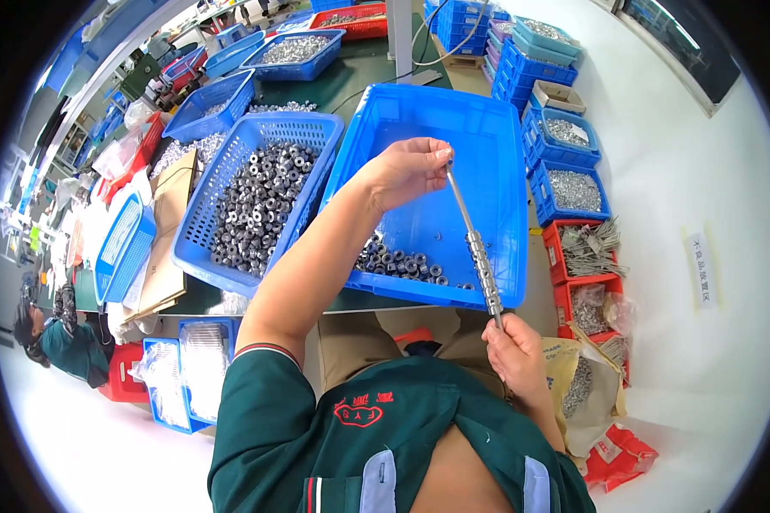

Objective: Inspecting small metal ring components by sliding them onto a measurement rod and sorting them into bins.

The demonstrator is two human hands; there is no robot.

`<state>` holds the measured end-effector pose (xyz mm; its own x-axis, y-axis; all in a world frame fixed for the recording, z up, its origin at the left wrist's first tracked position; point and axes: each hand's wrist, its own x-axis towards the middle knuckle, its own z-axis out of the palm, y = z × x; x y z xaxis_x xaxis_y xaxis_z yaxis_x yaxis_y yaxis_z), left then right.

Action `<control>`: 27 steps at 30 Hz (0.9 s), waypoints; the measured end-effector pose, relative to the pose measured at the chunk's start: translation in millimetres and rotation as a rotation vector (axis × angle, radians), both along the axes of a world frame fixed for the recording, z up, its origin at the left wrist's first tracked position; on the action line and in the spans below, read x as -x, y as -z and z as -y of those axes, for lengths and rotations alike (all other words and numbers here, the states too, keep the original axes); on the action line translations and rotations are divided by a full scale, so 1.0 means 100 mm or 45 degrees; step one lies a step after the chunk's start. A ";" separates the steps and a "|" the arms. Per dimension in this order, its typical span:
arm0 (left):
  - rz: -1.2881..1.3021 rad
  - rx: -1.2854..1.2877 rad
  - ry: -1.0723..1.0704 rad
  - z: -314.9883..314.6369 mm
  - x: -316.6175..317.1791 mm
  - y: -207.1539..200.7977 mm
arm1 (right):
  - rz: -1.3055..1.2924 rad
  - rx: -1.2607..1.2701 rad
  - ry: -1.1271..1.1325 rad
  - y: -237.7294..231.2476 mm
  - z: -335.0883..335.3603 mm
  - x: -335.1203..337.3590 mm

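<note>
Left hand (411,171) up over the big blue plastic tray (488,128), fingertips pinched together on the top end of a thin steel rod (475,248). Right hand (513,355) low, near the lap, fist clamped around the rod's bottom end. Rod stretched between the two, long axis running from upper left down to lower right, tilted only a little off upright in the picture. Stack of small grey metal rings (482,267) threaded on the lower half, sitting just above the right fist; upper half bare. Upper end at the left fingertips, lower end in the right grip, so both hands touching it, none nearer.

Same head view, further out. Loose grey rings (398,261) heaped in the tray's near left corner, below the left forearm and well left of the rod. Tray floor otherwise mostly bare: open room under the left hand. Near tray rim crossing just behind the threaded stack. To the left, touching the tray's side, a blue perforated basket (231,256) full of dark metal nuts (261,201). To the right, on the floor, red and blue bins (573,192) of small parts, well apart from the hands. Another person (56,338) seated far left.
</note>
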<state>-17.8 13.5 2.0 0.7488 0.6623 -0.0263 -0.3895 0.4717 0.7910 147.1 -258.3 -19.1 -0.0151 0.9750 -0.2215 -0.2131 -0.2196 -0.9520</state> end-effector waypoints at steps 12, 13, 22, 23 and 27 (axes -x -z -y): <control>-0.139 -0.158 0.260 0.30 -0.13 -0.06 | -0.051 0.003 0.081 -0.04 -0.03 0.07; -0.168 -0.177 0.289 0.35 -0.15 -0.09 | -0.019 -0.022 0.104 -0.05 -0.03 0.08; -0.644 -0.757 0.313 0.16 0.03 -0.13 | 0.012 0.049 0.150 -0.01 -0.07 0.05; -0.781 -0.834 0.272 0.12 0.05 -0.11 | 0.027 0.071 0.154 -0.02 -0.06 0.04; -1.294 -1.493 0.700 0.14 0.00 0.04 | -0.056 0.111 0.156 0.04 -0.01 -0.07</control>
